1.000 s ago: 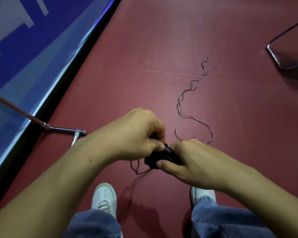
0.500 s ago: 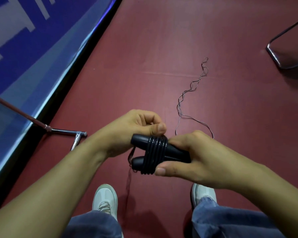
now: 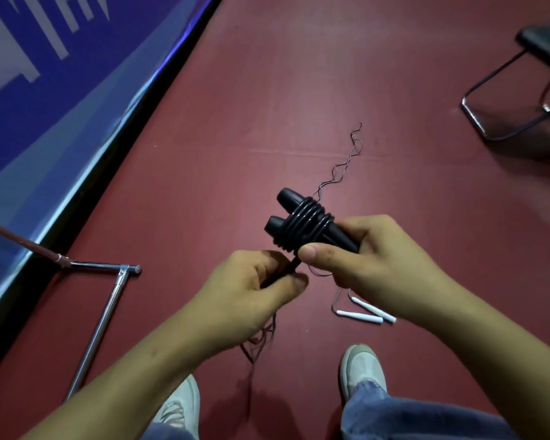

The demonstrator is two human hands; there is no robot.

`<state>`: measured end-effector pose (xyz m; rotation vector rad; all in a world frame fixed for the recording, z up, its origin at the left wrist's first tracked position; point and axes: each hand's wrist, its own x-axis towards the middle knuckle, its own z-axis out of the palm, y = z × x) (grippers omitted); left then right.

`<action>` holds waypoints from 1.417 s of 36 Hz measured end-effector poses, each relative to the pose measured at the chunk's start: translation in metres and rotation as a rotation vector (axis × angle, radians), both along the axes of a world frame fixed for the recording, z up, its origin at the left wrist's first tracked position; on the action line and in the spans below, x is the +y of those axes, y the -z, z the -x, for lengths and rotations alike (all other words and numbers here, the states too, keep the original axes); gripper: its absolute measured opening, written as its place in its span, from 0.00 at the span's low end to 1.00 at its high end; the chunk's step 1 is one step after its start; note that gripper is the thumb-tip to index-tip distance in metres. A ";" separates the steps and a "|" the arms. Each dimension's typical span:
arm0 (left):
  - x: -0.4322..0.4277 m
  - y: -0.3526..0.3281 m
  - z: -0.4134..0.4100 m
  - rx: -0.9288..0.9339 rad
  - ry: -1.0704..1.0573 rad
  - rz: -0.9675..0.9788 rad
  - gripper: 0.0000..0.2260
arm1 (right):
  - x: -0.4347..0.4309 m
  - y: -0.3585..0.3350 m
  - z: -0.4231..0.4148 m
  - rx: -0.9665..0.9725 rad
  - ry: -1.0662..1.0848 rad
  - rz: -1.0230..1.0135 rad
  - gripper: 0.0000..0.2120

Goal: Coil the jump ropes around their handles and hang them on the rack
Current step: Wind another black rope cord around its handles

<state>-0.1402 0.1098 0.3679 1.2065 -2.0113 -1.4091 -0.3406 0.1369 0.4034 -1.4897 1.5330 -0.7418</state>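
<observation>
Right hand grips handles, pointing up-left; left hand pinches rope.

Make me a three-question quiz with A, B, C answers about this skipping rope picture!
1. Where do the white handles lie? A on the chair B on the floor C in a hand
2. How many black handles does the right hand grip? A one B two C four
3. What is the left hand doing? A pinching the black rope B lying flat C waving
Answers: 1 B, they rest on the red floor; 2 B, two tips poke from the coil; 3 A, it nips the rope's tail.
</observation>
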 end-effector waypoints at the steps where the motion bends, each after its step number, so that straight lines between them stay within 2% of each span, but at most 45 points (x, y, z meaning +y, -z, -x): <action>1: 0.001 0.001 0.001 -0.034 -0.024 0.039 0.16 | 0.000 0.002 0.000 0.026 0.013 -0.012 0.21; 3: 0.002 0.001 0.003 -0.059 -0.059 0.131 0.19 | -0.001 0.004 0.001 0.018 0.049 -0.053 0.21; 6: 0.002 0.003 0.006 -0.051 -0.131 0.236 0.21 | -0.002 0.007 0.001 -0.094 0.074 -0.140 0.22; 8: 0.002 0.002 0.007 -0.050 -0.231 0.254 0.28 | 0.000 0.007 -0.001 -0.117 0.060 -0.173 0.24; 11: -0.001 -0.003 0.006 -0.043 -0.285 0.349 0.42 | 0.003 0.006 -0.004 -0.134 0.027 -0.203 0.20; 14: -0.003 -0.003 0.002 0.030 -0.228 0.336 0.46 | 0.004 0.007 -0.006 -0.116 -0.008 -0.215 0.21; 17: -0.004 -0.004 0.003 0.070 -0.161 0.371 0.43 | 0.004 0.005 -0.010 -0.132 -0.015 -0.235 0.26; 21: -0.001 -0.009 0.002 0.099 -0.178 0.279 0.39 | 0.003 0.000 -0.011 -0.148 -0.012 -0.303 0.32; 25: 0.002 -0.012 -0.001 0.127 -0.156 0.231 0.37 | 0.003 0.000 -0.015 -0.131 -0.002 -0.356 0.28; 32: 0.003 -0.013 -0.001 0.178 -0.217 0.208 0.36 | 0.001 0.001 -0.020 -0.145 0.028 -0.322 0.32; 38: 0.002 -0.011 -0.001 0.299 -0.244 0.076 0.36 | 0.002 0.001 -0.022 -0.167 0.055 -0.376 0.32; 44: -0.003 -0.010 -0.006 0.262 -0.217 0.039 0.36 | 0.002 -0.003 -0.021 -0.244 0.066 -0.343 0.32; 46: -0.008 -0.010 -0.011 0.212 -0.220 0.063 0.29 | 0.002 -0.008 -0.017 -0.275 0.086 -0.312 0.33; 49: -0.016 -0.007 -0.019 0.179 -0.253 0.039 0.04 | 0.001 -0.011 -0.014 -0.297 0.119 -0.256 0.31; 50: -0.016 -0.006 -0.021 0.179 -0.252 0.020 0.02 | 0.002 -0.011 -0.014 -0.307 0.122 -0.242 0.31; 51: -0.015 -0.004 -0.020 0.188 -0.249 -0.002 0.05 | 0.002 -0.011 -0.014 -0.323 0.126 -0.231 0.31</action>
